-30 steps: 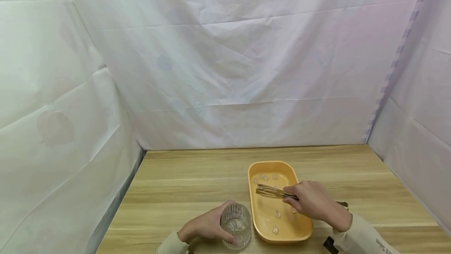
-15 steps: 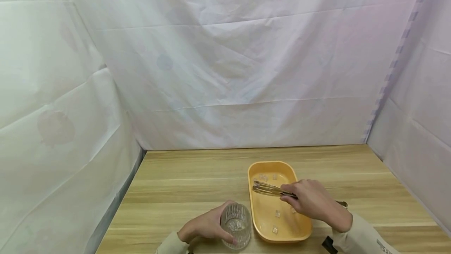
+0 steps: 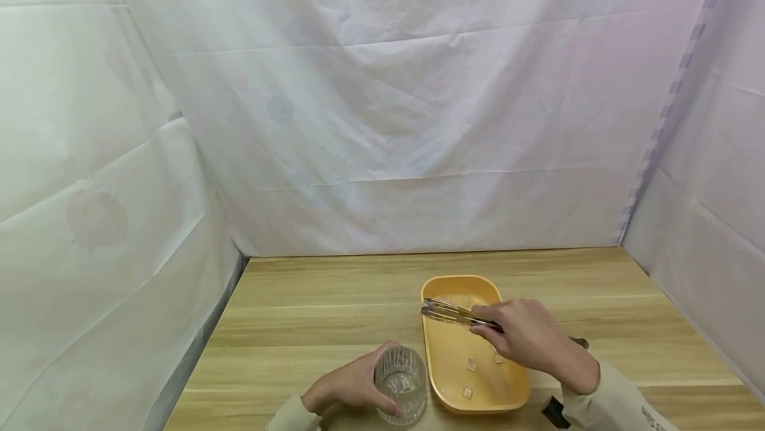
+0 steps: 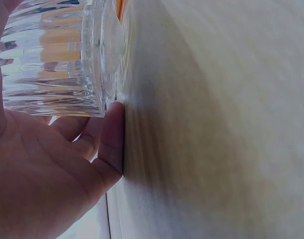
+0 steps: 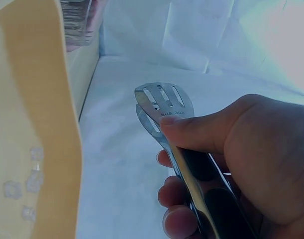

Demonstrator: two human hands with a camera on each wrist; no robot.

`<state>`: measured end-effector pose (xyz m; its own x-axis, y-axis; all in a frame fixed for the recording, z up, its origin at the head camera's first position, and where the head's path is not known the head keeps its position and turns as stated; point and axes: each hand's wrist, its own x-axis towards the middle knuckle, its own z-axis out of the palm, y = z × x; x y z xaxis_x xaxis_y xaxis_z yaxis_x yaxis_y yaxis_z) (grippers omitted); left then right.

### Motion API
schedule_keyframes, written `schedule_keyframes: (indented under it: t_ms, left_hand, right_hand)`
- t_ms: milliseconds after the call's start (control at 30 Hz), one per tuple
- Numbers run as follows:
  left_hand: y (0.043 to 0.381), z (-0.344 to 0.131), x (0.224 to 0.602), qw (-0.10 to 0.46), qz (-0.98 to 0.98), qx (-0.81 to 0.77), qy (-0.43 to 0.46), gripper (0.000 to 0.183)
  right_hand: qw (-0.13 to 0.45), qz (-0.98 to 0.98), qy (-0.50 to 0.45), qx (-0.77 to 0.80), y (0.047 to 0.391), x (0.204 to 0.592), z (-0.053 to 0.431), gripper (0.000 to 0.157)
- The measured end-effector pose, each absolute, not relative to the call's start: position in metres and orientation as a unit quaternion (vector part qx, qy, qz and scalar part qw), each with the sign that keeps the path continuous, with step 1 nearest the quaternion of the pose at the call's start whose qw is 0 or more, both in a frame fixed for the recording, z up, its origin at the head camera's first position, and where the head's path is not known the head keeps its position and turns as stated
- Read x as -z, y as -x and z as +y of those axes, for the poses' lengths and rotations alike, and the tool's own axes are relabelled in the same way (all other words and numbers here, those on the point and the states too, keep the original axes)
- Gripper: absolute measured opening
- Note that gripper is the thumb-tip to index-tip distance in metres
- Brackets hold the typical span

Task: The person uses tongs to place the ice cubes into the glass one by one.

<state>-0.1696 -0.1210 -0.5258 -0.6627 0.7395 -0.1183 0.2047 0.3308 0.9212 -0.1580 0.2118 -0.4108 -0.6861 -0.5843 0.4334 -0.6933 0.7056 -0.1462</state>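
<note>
In the head view, the left hand (image 3: 355, 381) is curled round a clear glass (image 3: 414, 388), just beside a yellow tray (image 3: 445, 351) on the wooden desk (image 3: 311, 325). Something clear seems to be in the bottom of the glass, but I can't tell what. A few clear bits (image 3: 471, 364) lie in the tray. The right hand (image 3: 526, 335) holds metal tongs (image 3: 448, 312), and their tips are over the tray's left edge. I think the work is part done, because the tray has bits left in it.

In the left wrist view, the glass has ribbed sides. The left hand's grip is open just as wide as the glass. The little finger is down by the desk.

In the right wrist view, the right hand's grip is closed tight on the tongs, with the thumb on top. The tong tips are close together. There may be a bit between them, but I can't tell. More clear bits sit in the tray, near its wall.
</note>
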Motion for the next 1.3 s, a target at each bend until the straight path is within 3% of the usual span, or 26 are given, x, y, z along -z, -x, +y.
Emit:
schedule_keyframes:
  t_ms: [233,1300]
  left_hand:
    - [0.169,-0.121,0.524,0.273,0.77,-0.491,-0.304,0.08]
    - [0.169,-0.12,0.528,0.269,0.761,-0.502,-0.312,0.081]
  right_hand:
    - [0.204,-0.89,-0.375,-0.161,0.155,0.402,0.206,0.027]
    - [0.194,-0.879,-0.397,-0.178,0.143,0.394,0.18,0.008]
